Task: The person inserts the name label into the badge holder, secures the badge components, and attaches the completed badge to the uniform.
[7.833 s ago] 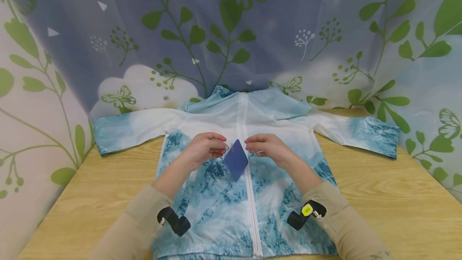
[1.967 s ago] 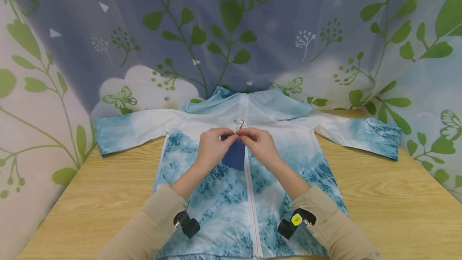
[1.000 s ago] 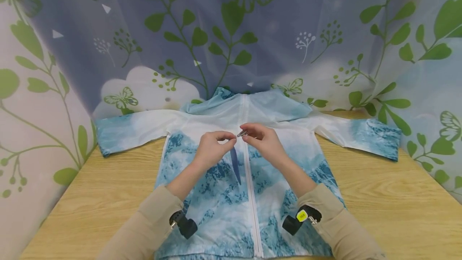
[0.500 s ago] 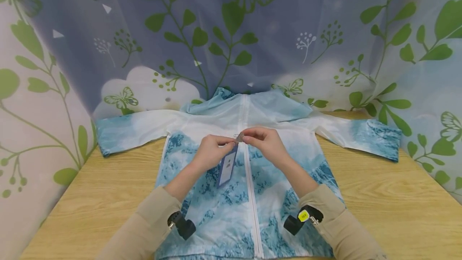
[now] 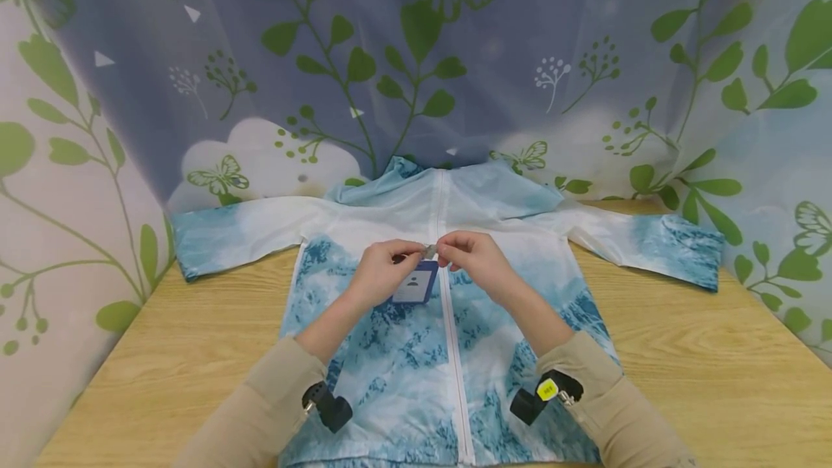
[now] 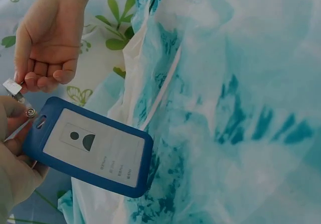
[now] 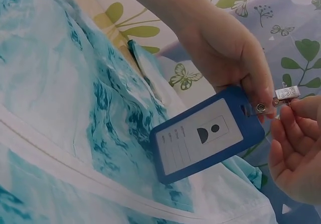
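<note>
A blue-framed ID badge holder (image 5: 413, 286) hangs over the chest of a spread jacket (image 5: 390, 374); its white card with a person icon faces up. My left hand (image 5: 382, 273) pinches the clear strap (image 7: 255, 109) with the snap at the holder's slot. Between thumb and forefinger, my right hand (image 5: 479, 262) pinches the small metal clip (image 7: 287, 93) at the strap's other end. In the left wrist view the badge lies tilted below my right hand (image 6: 52, 40), whose other fingers are curled in. The jacket's white zipper (image 5: 450, 338) runs just right of the badge.
The jacket is blue and white, with its left-side sleeve (image 5: 234, 233) and right-side sleeve (image 5: 650, 237) stretched outward on a wooden table (image 5: 702, 352). A leaf-and-butterfly curtain (image 5: 507, 56) stands behind. Each forearm wears a black wrist camera (image 5: 328, 406).
The badge has turned from edge-on to showing its card front. Earlier the hands were apart around it; now both hold its strap and clip, and the right hand has shifted slightly.
</note>
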Demonstrator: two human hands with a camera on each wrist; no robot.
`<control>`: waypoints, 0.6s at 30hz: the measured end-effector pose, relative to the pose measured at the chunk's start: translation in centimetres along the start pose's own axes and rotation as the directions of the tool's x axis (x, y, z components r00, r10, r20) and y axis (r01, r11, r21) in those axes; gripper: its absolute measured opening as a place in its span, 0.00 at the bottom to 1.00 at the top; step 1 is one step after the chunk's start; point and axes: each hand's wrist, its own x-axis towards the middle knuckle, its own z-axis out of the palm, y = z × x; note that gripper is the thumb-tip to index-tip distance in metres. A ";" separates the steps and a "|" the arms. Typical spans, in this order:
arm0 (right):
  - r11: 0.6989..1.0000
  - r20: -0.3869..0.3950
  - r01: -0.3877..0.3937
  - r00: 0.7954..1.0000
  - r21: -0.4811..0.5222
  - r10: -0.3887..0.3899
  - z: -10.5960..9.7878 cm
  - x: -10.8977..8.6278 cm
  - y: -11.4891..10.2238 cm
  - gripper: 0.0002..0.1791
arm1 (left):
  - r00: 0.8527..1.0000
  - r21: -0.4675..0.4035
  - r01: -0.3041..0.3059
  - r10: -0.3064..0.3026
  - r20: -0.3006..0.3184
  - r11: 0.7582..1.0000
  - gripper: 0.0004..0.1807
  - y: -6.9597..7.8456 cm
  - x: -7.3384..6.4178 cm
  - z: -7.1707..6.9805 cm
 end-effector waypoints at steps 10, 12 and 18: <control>0.999 -0.009 0.002 1.000 0.045 -0.001 0.1 0.0 -0.3 0.13 | 1.000 0.026 -0.004 0.004 -0.031 1.000 0.11 0.6 0.0 0.2; 0.999 -0.007 0.008 1.000 0.039 -0.008 0.2 0.0 -0.3 0.13 | 0.999 0.024 0.009 -0.008 -0.042 1.000 0.10 0.6 0.0 0.2; 0.999 0.008 -0.038 0.999 -0.001 0.038 0.2 0.2 -0.4 0.15 | 0.997 -0.022 0.024 -0.026 -0.072 0.999 0.11 0.3 0.1 0.3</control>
